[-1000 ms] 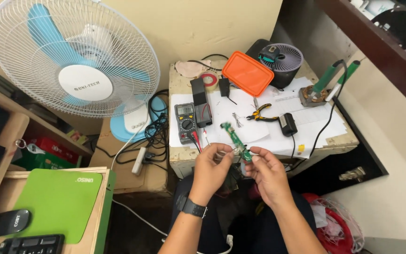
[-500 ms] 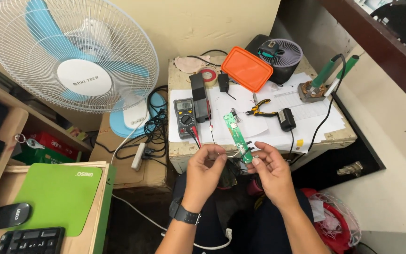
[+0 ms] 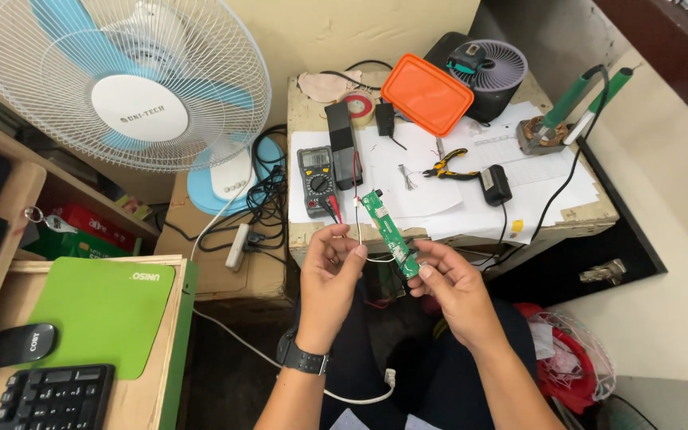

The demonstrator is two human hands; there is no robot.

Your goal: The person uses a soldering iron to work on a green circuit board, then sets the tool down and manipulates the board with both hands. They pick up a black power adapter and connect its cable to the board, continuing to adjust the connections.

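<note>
A narrow green circuit board [image 3: 389, 232] is held at its lower end by my right hand [image 3: 449, 293], just in front of the small work table's edge. My left hand [image 3: 330, 280], with a dark watch on the wrist, pinches a thin white wire [image 3: 359, 235] that runs from the board. Red wire ends show near the board's top. Behind them on the table lies a grey multimeter [image 3: 317, 177] with red and black probes.
The paper-covered table [image 3: 575, 215] carries yellow-handled pliers [image 3: 448, 166], an orange lid [image 3: 427, 93], a small desk fan [image 3: 489, 70], a soldering stand with green irons [image 3: 553, 127] and a tape roll [image 3: 357, 105]. A large white fan [image 3: 125, 84] stands left. A green mouse pad [image 3: 101, 310], mouse and keyboard sit lower left.
The view has shifted slightly. Both hands and the board have dropped a little toward me; my left hand now pinches the white wire closer to the board.
</note>
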